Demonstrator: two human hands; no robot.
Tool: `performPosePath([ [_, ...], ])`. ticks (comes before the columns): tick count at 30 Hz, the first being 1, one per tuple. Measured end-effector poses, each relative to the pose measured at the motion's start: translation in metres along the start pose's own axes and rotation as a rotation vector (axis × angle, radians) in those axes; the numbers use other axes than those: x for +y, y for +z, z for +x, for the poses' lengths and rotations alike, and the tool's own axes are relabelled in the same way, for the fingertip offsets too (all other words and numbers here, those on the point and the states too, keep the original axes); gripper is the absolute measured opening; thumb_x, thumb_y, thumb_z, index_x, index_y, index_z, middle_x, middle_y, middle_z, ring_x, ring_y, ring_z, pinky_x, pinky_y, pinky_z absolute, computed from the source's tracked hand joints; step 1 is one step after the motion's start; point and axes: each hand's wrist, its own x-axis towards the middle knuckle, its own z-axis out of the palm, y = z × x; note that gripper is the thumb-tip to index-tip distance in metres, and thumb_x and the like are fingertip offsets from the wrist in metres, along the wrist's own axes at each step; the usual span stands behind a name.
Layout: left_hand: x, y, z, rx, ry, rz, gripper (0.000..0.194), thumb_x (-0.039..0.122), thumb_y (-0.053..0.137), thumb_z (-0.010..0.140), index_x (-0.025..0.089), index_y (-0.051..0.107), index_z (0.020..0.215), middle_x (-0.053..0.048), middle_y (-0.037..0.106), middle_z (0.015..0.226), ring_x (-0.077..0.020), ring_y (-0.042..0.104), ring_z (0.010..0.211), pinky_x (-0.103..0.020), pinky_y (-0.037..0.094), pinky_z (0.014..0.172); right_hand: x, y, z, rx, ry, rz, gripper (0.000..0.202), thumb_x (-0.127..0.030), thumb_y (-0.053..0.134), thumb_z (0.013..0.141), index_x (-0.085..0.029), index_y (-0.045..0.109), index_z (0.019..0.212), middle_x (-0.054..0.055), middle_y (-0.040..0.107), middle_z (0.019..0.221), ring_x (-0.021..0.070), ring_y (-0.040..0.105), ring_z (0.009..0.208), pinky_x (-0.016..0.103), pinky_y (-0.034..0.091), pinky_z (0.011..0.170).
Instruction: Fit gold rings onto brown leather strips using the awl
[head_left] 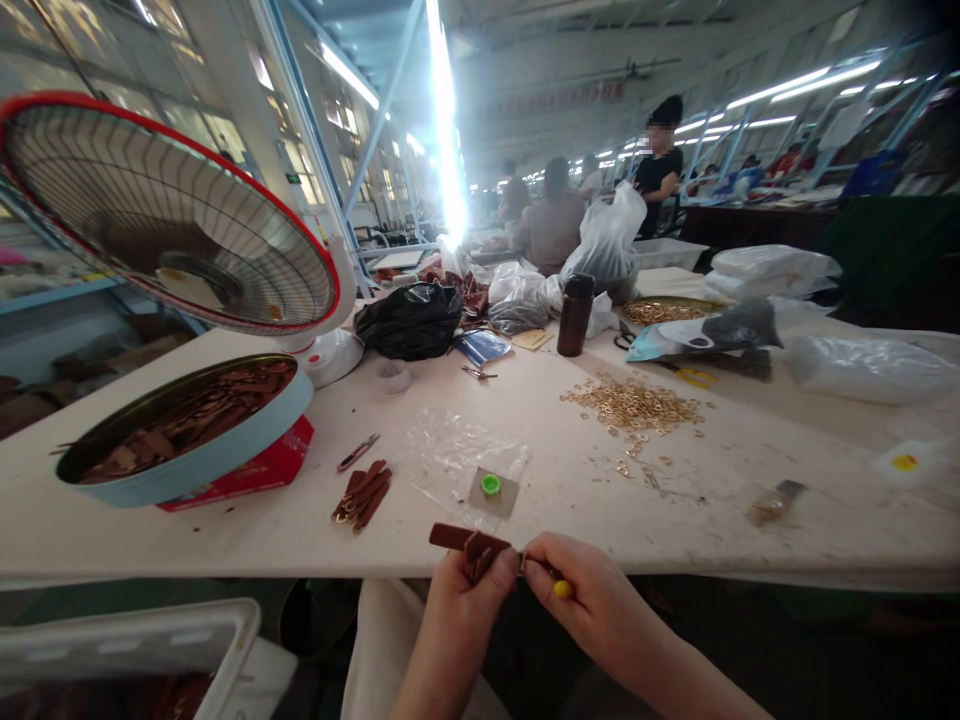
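Note:
My left hand (472, 595) is closed around a few brown leather strips (457, 538) just off the table's front edge. Beside it, my right hand (574, 580) is closed on a tool with a yellow handle end (562, 589); its kind is hidden in the fist. The fingertips of both hands meet at a small gold-coloured ring (523, 562) by the strips' end. On the table beyond lies a small pile of brown strips with gold rings (363, 494). A heap of loose gold rings (636, 402) spreads out farther to the right.
At left, a round tin (225, 450) of brown strips leans on a red box (255, 470), below a fan (172, 220). Thread snips (358, 452), a green cap (490, 485) on a small plate and a dark bottle (574, 318) stand about. Bags line the back; people are beyond.

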Motion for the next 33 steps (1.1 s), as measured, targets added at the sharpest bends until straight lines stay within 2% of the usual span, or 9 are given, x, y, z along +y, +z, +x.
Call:
performPosePath([
  [4, 0.007, -0.001, -0.006, -0.077, 0.091, 0.138, 0.018, 0.033, 0.063, 0.070, 0.016, 0.059, 0.066, 0.000, 0.057, 0.061, -0.0145, 0.050, 0.060, -0.024, 0.040, 0.058, 0.007, -0.001, 0.000, -0.089, 0.066, 0.173, 0.029, -0.035, 0.040, 0.089, -0.018, 0.051, 0.068, -0.002, 0.048, 0.059, 0.0132, 0.044, 0.057, 0.022, 0.035, 0.052],
  [8, 0.007, 0.001, -0.006, -0.101, 0.171, 0.233, 0.016, 0.030, 0.060, 0.072, 0.016, 0.058, 0.065, 0.001, 0.053, 0.061, -0.0145, 0.048, 0.061, -0.024, 0.039, 0.058, 0.014, 0.007, 0.000, -0.023, 0.076, 0.109, 0.027, -0.033, 0.040, 0.087, -0.018, 0.047, 0.065, -0.003, 0.045, 0.058, 0.0134, 0.042, 0.056, 0.022, 0.033, 0.050],
  [11, -0.001, 0.001, -0.002, -0.032, 0.083, 0.150, 0.021, 0.035, 0.062, 0.068, 0.016, 0.056, 0.068, 0.003, 0.051, 0.058, -0.0116, 0.045, 0.054, -0.023, 0.036, 0.051, 0.012, 0.011, 0.001, 0.047, 0.045, -0.043, 0.025, -0.026, 0.041, 0.086, -0.018, 0.045, 0.063, -0.001, 0.047, 0.060, 0.0143, 0.044, 0.057, 0.023, 0.032, 0.052],
  [14, -0.007, -0.001, 0.000, -0.014, -0.088, 0.057, 0.028, 0.042, 0.064, 0.065, 0.018, 0.050, 0.066, 0.008, 0.041, 0.046, -0.0067, 0.031, 0.038, -0.020, 0.024, 0.039, 0.008, 0.006, -0.001, -0.038, 0.012, -0.070, 0.020, -0.021, 0.043, 0.087, -0.019, 0.048, 0.067, -0.001, 0.052, 0.063, 0.0144, 0.048, 0.059, 0.023, 0.034, 0.053],
  [18, 0.000, -0.004, -0.003, -0.162, -0.221, 0.003, 0.030, 0.044, 0.065, 0.063, 0.019, 0.048, 0.063, 0.010, 0.037, 0.042, -0.0045, 0.024, 0.035, -0.019, 0.015, 0.036, 0.010, -0.005, -0.005, -0.027, -0.176, -0.180, 0.010, -0.019, 0.050, 0.084, -0.018, 0.052, 0.074, 0.001, 0.055, 0.067, 0.0149, 0.050, 0.060, 0.023, 0.034, 0.054],
  [22, 0.003, -0.004, -0.005, -0.310, -0.181, 0.021, 0.031, 0.043, 0.067, 0.061, 0.016, 0.055, 0.068, 0.005, 0.045, 0.053, -0.0062, 0.031, 0.044, -0.019, 0.021, 0.041, 0.018, -0.011, -0.008, -0.026, -0.432, -0.273, 0.015, -0.027, 0.048, 0.089, -0.019, 0.058, 0.082, 0.003, 0.055, 0.067, 0.0158, 0.049, 0.059, 0.025, 0.033, 0.053],
  [24, 0.000, -0.002, -0.007, -0.329, -0.142, 0.072, 0.027, 0.040, 0.064, 0.065, 0.015, 0.054, 0.068, 0.004, 0.044, 0.055, -0.0078, 0.033, 0.047, -0.020, 0.024, 0.044, 0.021, -0.011, -0.007, -0.039, -0.468, -0.283, 0.022, -0.031, 0.046, 0.091, -0.019, 0.059, 0.078, 0.003, 0.055, 0.066, 0.0161, 0.049, 0.059, 0.026, 0.033, 0.053],
  [29, -0.008, 0.002, -0.018, -0.291, 0.096, 0.279, 0.015, 0.028, 0.047, 0.080, 0.015, 0.054, 0.076, 0.001, 0.047, 0.063, -0.0123, 0.040, 0.059, -0.024, 0.033, 0.055, 0.020, -0.011, -0.006, -0.083, -0.284, -0.081, 0.031, -0.039, 0.048, 0.089, -0.019, 0.055, 0.067, 0.002, 0.053, 0.066, 0.0149, 0.049, 0.058, 0.024, 0.035, 0.052],
  [33, -0.005, 0.005, -0.028, -0.283, 0.150, 0.409, 0.016, 0.022, 0.041, 0.083, 0.015, 0.054, 0.076, -0.001, 0.050, 0.067, -0.0143, 0.044, 0.063, -0.024, 0.035, 0.058, 0.019, -0.009, -0.009, -0.095, -0.087, 0.043, 0.028, -0.038, 0.054, 0.084, -0.019, 0.049, 0.064, -0.001, 0.051, 0.064, 0.0146, 0.046, 0.059, 0.023, 0.034, 0.053],
])
